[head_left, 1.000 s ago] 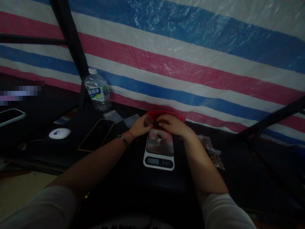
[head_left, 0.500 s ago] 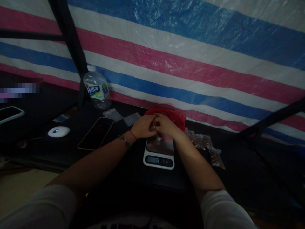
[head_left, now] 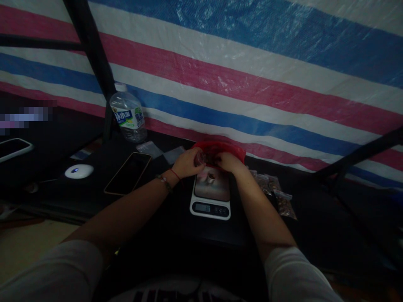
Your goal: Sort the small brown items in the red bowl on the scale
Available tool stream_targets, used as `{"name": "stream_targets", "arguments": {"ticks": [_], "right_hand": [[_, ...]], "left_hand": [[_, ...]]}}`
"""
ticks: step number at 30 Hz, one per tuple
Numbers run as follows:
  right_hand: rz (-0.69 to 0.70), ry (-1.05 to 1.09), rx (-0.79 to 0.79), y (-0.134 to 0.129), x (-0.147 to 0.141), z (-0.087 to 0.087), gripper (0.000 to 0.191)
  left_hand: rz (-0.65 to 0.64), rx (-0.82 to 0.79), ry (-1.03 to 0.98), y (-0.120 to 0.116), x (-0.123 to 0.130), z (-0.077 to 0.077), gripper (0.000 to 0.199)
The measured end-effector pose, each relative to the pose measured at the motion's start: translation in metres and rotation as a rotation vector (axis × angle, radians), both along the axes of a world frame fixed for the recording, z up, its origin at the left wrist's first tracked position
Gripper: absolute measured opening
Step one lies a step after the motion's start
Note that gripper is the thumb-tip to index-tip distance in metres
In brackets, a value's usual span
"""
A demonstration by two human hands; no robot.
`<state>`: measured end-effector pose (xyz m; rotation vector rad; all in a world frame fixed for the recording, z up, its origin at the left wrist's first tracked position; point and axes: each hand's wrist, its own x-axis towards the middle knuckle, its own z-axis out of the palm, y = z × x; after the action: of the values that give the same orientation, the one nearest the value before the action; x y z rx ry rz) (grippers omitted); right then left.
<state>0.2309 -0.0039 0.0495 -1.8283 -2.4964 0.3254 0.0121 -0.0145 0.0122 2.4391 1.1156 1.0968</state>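
My left hand (head_left: 188, 162) is closed around a small clear plastic container (head_left: 199, 159), round at the rim, above the left back corner of the scale. Into the red plastic bag (head_left: 234, 150) reaches my right hand (head_left: 228, 162); its fingertips are hidden among dark bits inside. Between my forearms lies the white kitchen scale (head_left: 210, 209), its digital display lit but too blurred to read. On its shiny plate a small bright round shape shows, possibly a reflection.
Small zip bags of brown pieces (head_left: 285, 204) lie to the right of the scale. Flat clear bags (head_left: 150, 149), a phone (head_left: 128, 173), a white oval device (head_left: 79, 171) and a plastic bottle (head_left: 128, 113) are on the left. Behind hangs a striped tarp (head_left: 220, 79).
My hands have moved apart. The right one has left the container and gone into the red bag, while the left still holds the container. More of the scale's plate shows.
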Motion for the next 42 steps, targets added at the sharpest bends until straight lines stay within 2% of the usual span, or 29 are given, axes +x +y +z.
{"name": "stream_targets", "arguments": {"ticks": [4, 10, 19, 24, 29, 32, 35, 38, 42], "right_hand": [[0.015, -0.034, -0.042, 0.005, 0.003, -0.01, 0.024], [-0.012, -0.065, -0.041, 0.007, 0.0, -0.006, 0.026], [-0.004, 0.02, 0.058, 0.007, 0.006, -0.005, 0.027], [-0.01, 0.072, 0.062, 0.006, 0.009, -0.001, 0.026], [0.072, 0.198, 0.048, -0.009, 0.004, 0.02, 0.022], [0.197, 0.305, -0.042, -0.028, -0.005, 0.042, 0.02], [0.276, 0.313, -0.107, -0.045, -0.016, 0.057, 0.022], [0.302, 0.287, -0.184, -0.053, -0.022, 0.06, 0.02], [0.335, 0.243, -0.211, -0.054, -0.023, 0.06, 0.017]], "left_hand": [[-0.01, -0.019, -0.014, 0.001, 0.0, -0.002, 0.038], [-0.02, 0.002, -0.03, 0.004, 0.0, -0.004, 0.039], [0.017, -0.013, -0.011, 0.005, -0.001, -0.006, 0.039], [0.033, -0.029, -0.008, 0.005, -0.001, -0.007, 0.039], [0.033, -0.021, -0.013, 0.005, -0.001, -0.006, 0.037], [0.024, -0.039, -0.025, 0.005, -0.001, -0.005, 0.039], [0.023, -0.056, -0.038, 0.005, -0.001, -0.004, 0.042], [0.019, -0.058, -0.044, 0.005, -0.001, -0.004, 0.042], [0.01, -0.058, -0.06, 0.006, -0.002, -0.004, 0.041]]}}
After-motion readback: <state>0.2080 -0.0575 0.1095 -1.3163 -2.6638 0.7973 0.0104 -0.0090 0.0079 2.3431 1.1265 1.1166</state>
